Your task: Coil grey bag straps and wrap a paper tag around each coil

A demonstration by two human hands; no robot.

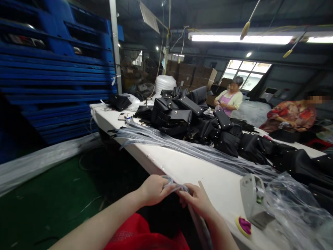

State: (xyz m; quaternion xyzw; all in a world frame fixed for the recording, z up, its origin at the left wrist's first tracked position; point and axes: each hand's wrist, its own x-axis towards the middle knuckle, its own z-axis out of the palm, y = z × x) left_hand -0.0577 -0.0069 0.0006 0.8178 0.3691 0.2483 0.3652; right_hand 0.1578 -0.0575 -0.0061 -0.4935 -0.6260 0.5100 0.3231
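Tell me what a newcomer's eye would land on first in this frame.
Probably the heap of black bags piled along the middle of the white table, with the stacked blue pallets at the left. At the near edge, the left hand and right hand pinch a clear plastic strip.

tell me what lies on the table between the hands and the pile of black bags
In the head view, a long bundle of clear plastic strips runs across the white table from the hands toward the black bags.

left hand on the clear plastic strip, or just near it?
Touching. Head view shows the left hand with fingers closed around the clear plastic strip, which bunches between it and the right hand.
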